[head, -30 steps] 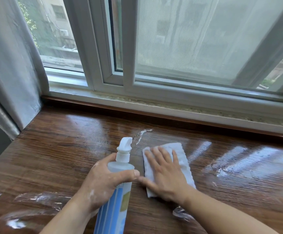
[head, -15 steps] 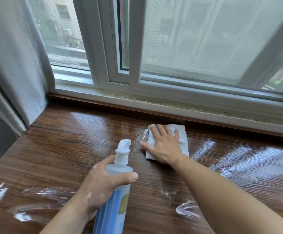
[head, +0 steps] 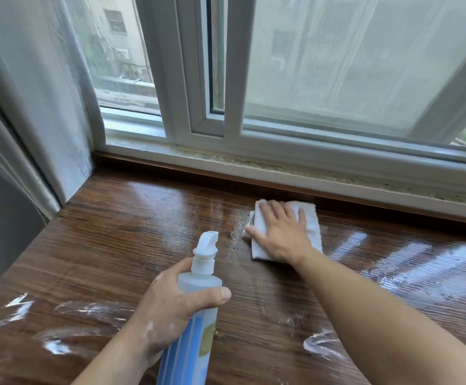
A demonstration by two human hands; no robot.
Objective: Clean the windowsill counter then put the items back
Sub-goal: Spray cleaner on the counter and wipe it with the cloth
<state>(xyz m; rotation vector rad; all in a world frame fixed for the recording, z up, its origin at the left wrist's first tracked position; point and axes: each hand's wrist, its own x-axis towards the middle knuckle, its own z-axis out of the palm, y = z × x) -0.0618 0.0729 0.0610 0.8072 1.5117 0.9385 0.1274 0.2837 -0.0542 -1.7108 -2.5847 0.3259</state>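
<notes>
Wet wood counter (head: pixel 109 245), frame centre | right hand (head: pixel 281 237) fingers spread flat on cloth (head: pixel 312 223) | left hand (head: pixel 170 309) curled round bottle (head: pixel 198 282) | advice: press evenly, overlap strokes through lower-left streaks (head: pixel 82 309)

A folded white cloth (head: pixel 311 216) lies flat, centre-right, on the glossy, wet-streaked wooden worktop (head: pixel 115 245); a blue-labelled spray bottle (head: pixel 195 343) tilts at bottom centre.

counter (head: pixel 132 245): dark brown woodgrain | cloth (head: pixel 309 218): white | spray bottle (head: pixel 195 323): blue-striped, white nozzle
</notes>
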